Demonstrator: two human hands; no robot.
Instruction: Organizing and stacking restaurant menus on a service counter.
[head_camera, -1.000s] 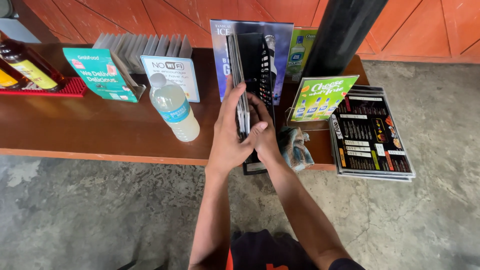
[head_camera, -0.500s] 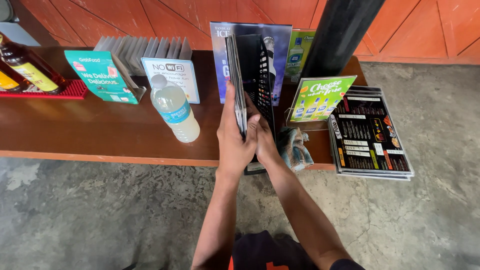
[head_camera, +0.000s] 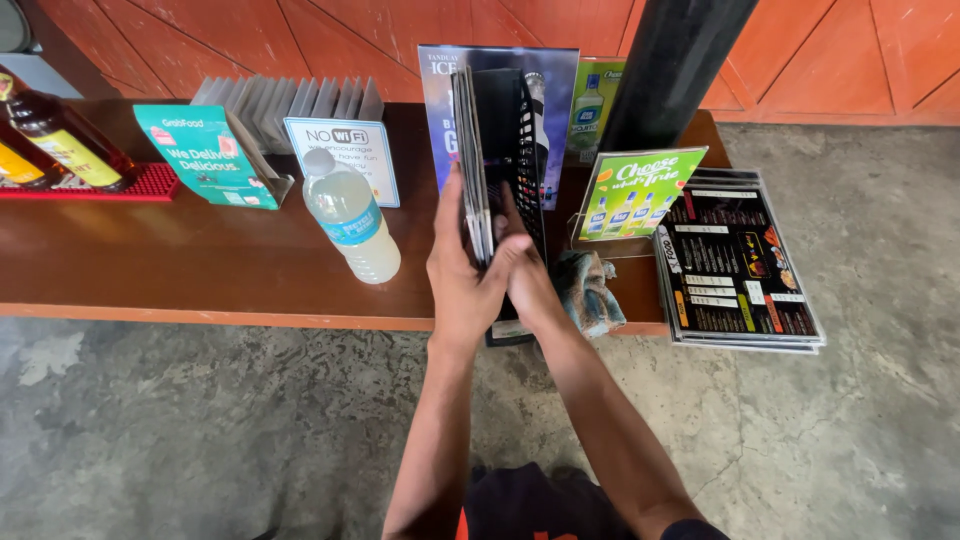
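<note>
A stack of black laminated menus (head_camera: 495, 140) stands on edge over the brown counter (head_camera: 200, 260). My left hand (head_camera: 462, 270) clasps its left side with the palm flat against the cards. Pressing from the other side, my right hand (head_camera: 525, 275) has its fingers wrapped round the lower edge. Both hands meet at the bottom of the stack. A blue-grey cloth (head_camera: 588, 290) lies crumpled just right of my right wrist.
A plastic water bottle (head_camera: 350, 215) stands left of my hands. Further left are a green stand card (head_camera: 205, 155), a white sign (head_camera: 345, 155), a grey holder rack (head_camera: 285, 100) and sauce bottles (head_camera: 60, 140) on a red mat. Flat menus (head_camera: 740, 265), a green card (head_camera: 635, 190) and a black post (head_camera: 670, 70) are at right.
My hands have tightened on the menu stack and squared it upright; my left palm has slid a little up its side. Nothing else on the counter has moved.
</note>
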